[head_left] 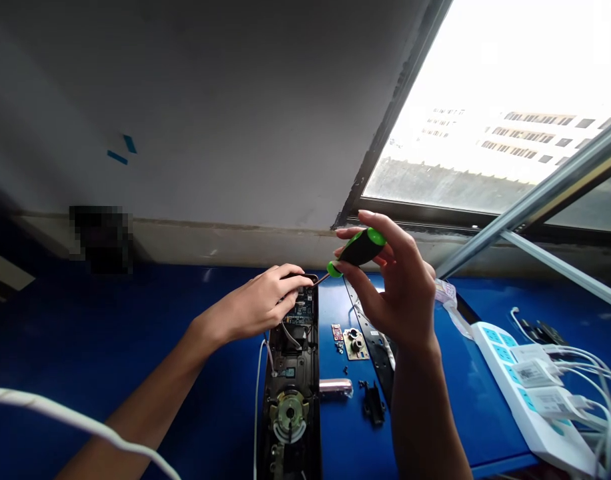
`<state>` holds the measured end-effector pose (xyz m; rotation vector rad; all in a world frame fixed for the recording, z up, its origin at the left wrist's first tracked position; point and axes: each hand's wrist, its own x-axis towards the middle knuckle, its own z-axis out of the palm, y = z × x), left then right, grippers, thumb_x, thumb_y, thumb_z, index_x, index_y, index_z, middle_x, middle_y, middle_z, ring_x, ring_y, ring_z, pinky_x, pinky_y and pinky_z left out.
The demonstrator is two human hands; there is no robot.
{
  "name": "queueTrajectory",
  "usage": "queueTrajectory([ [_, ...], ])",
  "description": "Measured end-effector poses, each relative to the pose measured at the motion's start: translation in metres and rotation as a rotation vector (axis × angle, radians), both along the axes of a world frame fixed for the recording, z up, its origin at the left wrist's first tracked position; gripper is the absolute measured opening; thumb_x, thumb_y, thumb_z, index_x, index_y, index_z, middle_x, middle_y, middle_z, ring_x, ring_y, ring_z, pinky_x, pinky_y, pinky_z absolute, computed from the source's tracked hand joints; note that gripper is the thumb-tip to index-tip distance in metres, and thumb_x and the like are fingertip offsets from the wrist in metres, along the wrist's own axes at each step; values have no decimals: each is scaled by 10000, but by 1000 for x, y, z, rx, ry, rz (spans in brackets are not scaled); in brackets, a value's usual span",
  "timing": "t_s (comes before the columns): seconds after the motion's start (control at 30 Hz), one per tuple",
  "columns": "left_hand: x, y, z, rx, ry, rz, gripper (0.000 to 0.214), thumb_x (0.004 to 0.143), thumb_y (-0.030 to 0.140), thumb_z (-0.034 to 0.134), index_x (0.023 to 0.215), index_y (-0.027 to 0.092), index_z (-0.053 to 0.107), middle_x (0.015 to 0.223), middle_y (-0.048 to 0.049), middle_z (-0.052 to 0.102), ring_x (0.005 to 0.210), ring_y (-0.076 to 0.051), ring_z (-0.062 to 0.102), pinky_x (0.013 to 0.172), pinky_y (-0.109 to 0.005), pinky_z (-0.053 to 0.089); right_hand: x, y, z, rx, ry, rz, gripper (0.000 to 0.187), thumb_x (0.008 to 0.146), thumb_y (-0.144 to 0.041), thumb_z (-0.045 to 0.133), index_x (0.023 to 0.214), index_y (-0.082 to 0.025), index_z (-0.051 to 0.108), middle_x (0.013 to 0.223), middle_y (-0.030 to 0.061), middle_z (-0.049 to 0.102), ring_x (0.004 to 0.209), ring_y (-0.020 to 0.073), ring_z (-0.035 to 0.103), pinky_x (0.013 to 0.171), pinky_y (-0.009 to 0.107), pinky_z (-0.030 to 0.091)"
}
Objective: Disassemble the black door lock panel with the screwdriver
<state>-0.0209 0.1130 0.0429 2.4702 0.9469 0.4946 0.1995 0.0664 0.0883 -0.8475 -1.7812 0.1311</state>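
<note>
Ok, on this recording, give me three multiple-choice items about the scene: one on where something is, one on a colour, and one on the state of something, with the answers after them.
1. Where is the left hand?
A. On the power strip
B. On the upper end of the door lock body
C. On the window frame

2. What colours is the handle of the screwdriver?
A. Green and black
B. Red and yellow
C. White and blue

3. What state is the door lock body in?
A. Cover fitted, nothing inside showing
B. Wrapped in plastic
C. Open, with its circuit board and wires exposed

Answers:
1. B, the left hand lies over the top of the lock body.
2. A, the right hand holds up a green and black handle.
3. C, the board and wiring lie uncovered.
</note>
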Motion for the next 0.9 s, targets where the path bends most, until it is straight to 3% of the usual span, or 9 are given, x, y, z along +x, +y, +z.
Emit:
queueTrajectory([
  [0.2,-1,1,0,-19,-39,-23,392,1067,278,417,1397,288,630,1536,-50,515,1342,-249,570,1168,-397,471,-9,-2,-1,47,1,-23,603,906,-102,692,1434,-356,550,1309,44,698,1186,278,707,1020,499,627],
  [0.43,-2,2,-2,-64,-81,-11,402,1072,276,415,1427,302,600,1551,-30,502,1397,-232,523,1200,-386,445,-12,2,-5,130,16,-175,565,837,-185,816,1326,-362,596,1195,34,706,960,230,733,823,423,664],
  [0.57,-1,2,-2,-52,-70,-10,396,1067,275,428,1414,309,615,1541,-27,513,1369,-238,549,1170,-386,473,-11,7,-10,174,66,-261,537,786,-234,869,1237,-351,601,1088,22,681,816,201,689,661,386,627],
  [0.67,-1,2,-1,-23,-83,-14,389,1054,252,449,1395,294,632,1511,-41,543,1344,-244,569,1142,-380,495,-11,6,-11,161,57,-311,525,783,-255,872,1214,-348,587,1026,19,669,703,186,647,625,409,605],
  [0.73,-1,3,-2,-4,-101,-35,381,1047,234,458,1378,287,639,1483,-44,566,1318,-237,587,1122,-374,508,-11,3,-7,145,30,-292,486,807,-256,849,1211,-344,593,1025,24,674,700,194,657,641,428,615],
  [0.9,-4,9,-6,35,-157,-99,385,1022,167,492,1359,275,643,1436,-50,606,1272,-215,616,1114,-359,508,-10,-9,8,3,-142,-91,414,913,-172,705,1268,-336,566,1136,47,711,897,238,729,721,401,647],
])
